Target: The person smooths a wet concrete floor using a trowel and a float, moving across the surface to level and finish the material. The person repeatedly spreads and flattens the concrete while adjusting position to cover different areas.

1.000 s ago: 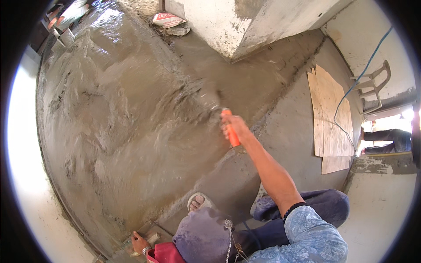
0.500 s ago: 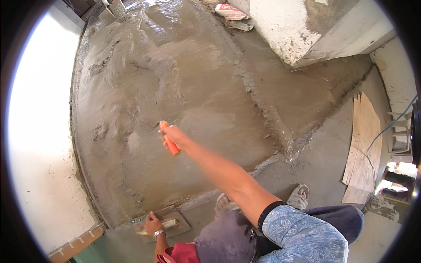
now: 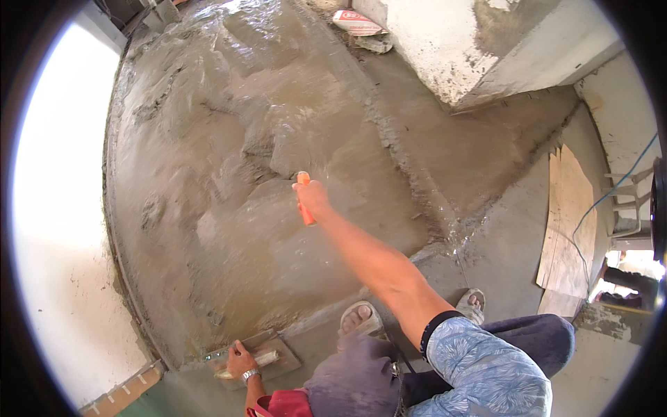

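Observation:
My right hand (image 3: 314, 197) is wrapped round the orange handle of a trowel (image 3: 303, 215). Beyond my fist, the trowel's grey blade is smeared with mortar and hard to tell from the wet mortar bed (image 3: 292, 278) around it. At the bottom, my left hand (image 3: 240, 363), with a watch at the wrist, grips a plastering float (image 3: 285, 363) by its pale handle. The float's flat plate rests at the near edge of the wet mortar.
A white wall (image 3: 62, 229) bounds the left side. A white block-like pillar base (image 3: 451, 48) juts in at upper right, with a cement bag (image 3: 358, 22) beside it. Plywood sheets (image 3: 571, 222), a blue cable (image 3: 615, 186) and a plastic chair (image 3: 629, 198) are at right. My sandalled feet (image 3: 361, 320) stand close by.
My right hand has swung right and slightly away with the trowel, and a mound of mortar now shows at its blade. The left hand stays on the float, nearly still.

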